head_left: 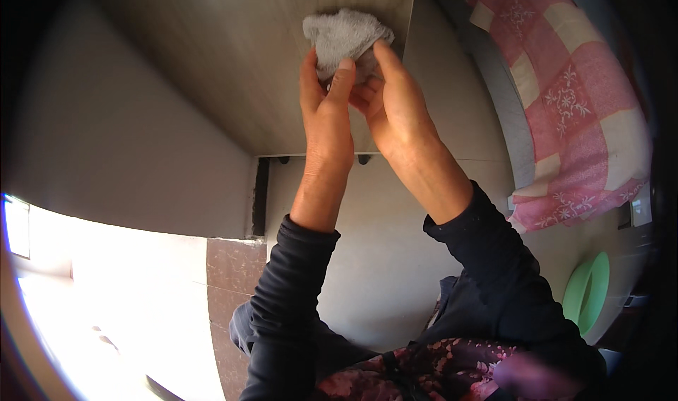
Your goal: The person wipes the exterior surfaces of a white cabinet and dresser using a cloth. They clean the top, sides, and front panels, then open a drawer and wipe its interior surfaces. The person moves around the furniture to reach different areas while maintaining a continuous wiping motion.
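Note:
A bunched grey terry cloth (pixel 344 33) is held between both hands, over a wood-grain panel or cabinet top (pixel 238 83). My left hand (pixel 327 102) grips its near left side, with the thumb pressed on the front of the cloth. On the right side, my right hand (pixel 394 99) has its thumb against the cloth and its other fingers curled beneath. Part of the cloth's underside and some fingertips are hidden. Whether the cloth touches the panel, I cannot tell.
A plain wall (pixel 159 110) borders the panel on the left. Pink-and-cream checked fabric (pixel 577 99) hangs at the right, above a green plastic basin (pixel 585 295) on the pale floor (pixel 381 274). Brown tiles (pixel 233 295) lie by a brightly lit opening at lower left.

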Demonstrator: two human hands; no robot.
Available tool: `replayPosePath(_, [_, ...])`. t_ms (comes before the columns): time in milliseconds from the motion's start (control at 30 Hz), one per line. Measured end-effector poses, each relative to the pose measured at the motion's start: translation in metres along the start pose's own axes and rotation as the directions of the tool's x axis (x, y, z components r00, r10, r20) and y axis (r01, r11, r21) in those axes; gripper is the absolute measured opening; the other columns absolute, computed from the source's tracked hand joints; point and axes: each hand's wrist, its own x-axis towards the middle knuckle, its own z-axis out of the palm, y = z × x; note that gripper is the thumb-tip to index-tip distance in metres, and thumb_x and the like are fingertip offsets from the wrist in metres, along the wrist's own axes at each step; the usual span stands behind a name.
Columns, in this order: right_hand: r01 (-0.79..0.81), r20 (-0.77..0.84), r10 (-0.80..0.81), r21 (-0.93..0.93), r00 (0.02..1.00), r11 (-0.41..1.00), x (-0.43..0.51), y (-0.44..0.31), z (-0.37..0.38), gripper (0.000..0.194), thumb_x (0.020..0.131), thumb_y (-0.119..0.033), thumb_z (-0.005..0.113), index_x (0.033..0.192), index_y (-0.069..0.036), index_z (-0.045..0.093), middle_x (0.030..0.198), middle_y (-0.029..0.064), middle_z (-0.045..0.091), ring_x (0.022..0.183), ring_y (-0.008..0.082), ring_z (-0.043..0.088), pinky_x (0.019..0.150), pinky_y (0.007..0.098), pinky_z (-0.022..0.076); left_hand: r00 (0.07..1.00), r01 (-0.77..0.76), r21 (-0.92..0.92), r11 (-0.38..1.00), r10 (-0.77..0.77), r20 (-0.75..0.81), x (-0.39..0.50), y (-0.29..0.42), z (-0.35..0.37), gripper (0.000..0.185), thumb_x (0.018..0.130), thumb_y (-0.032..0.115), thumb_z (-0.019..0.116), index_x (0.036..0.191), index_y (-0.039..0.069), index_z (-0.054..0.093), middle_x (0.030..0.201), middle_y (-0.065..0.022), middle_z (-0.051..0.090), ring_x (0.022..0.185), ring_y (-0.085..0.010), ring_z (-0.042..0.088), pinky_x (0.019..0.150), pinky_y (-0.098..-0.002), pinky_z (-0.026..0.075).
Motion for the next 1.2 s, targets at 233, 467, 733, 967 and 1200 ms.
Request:
replayPosePath(233, [0.165,-0.181,-0.183,-0.111,0.966,0.98,0.034,0.055,-0.05,0.032,0.094,-0.031,0.057,0.111,-0.003,0.054,0.103,0.0075,0.059,0.084,0.0139,0.058,0.07,0.03,0.0491,0.998,0.053,0.094,0.994,-0.048,-0.051,-0.011,-0.049,-0.005,0.042,0.089,0.014,0.065,0.127,0.0,0.05,0.117,-0.0107,0.053,0.094,-0.0147,0.054,0.086,-0.0279,0.045])
replayPosePath(467, [0.146,-0.237,-0.209,-0.258,0.949,0.955,0.036,0.088,-0.076,0.035,0.094,-0.034,0.057,0.109,-0.002,0.058,0.093,0.0053,0.06,0.07,0.0135,0.056,0.06,0.0284,0.0461,0.969,0.042,0.189,0.981,0.006,-0.245,-0.028,-0.099,-0.013,0.034,0.09,0.009,0.065,0.121,0.002,0.053,0.107,-0.0057,0.058,0.095,-0.0139,0.054,0.08,-0.0279,0.047])
replayPosePath(733, [-0.025,-0.365,-0.124,-0.378,0.923,0.925,0.058,0.146,-0.151,0.049,0.097,-0.044,0.048,0.102,0.003,0.062,0.093,0.0131,0.064,0.079,0.0197,0.061,0.066,0.0348,0.0479,0.971,0.167,0.341,0.925,-0.094,-0.22,-0.042,-0.152,-0.027,0.033,0.087,0.012,0.066,0.117,0.001,0.058,0.101,-0.0097,0.066,0.092,-0.019,0.061,0.082,-0.032,0.05])
replayPosePath(967, [-0.498,-0.529,0.269,-0.358,0.805,0.79,0.044,0.171,-0.183,0.031,0.087,-0.031,0.059,0.091,0.0,0.065,0.082,0.0109,0.065,0.069,0.0199,0.06,0.063,0.0346,0.0482,0.664,0.745,-0.028,0.667,-0.744,-0.068,-0.05,-0.249,-0.124,0.028,0.086,0.007,0.062,0.113,0.003,0.06,0.104,-0.007,0.064,0.092,-0.018,0.062,0.07,-0.0346,0.051])
replayPosePath(1200, [-0.395,-0.516,0.27,-0.148,0.813,0.907,0.06,0.179,-0.19,0.015,0.089,-0.019,0.062,0.09,-0.004,0.063,0.084,0.0078,0.065,0.067,0.0155,0.06,0.062,0.0294,0.0495,0.752,0.625,-0.022,0.78,-0.61,-0.251,-0.046,-0.217,-0.084,0.045,0.084,0.007,0.065,0.125,0.0,0.047,0.111,-0.012,0.06,0.097,-0.0236,0.061,0.075,-0.0358,0.052])
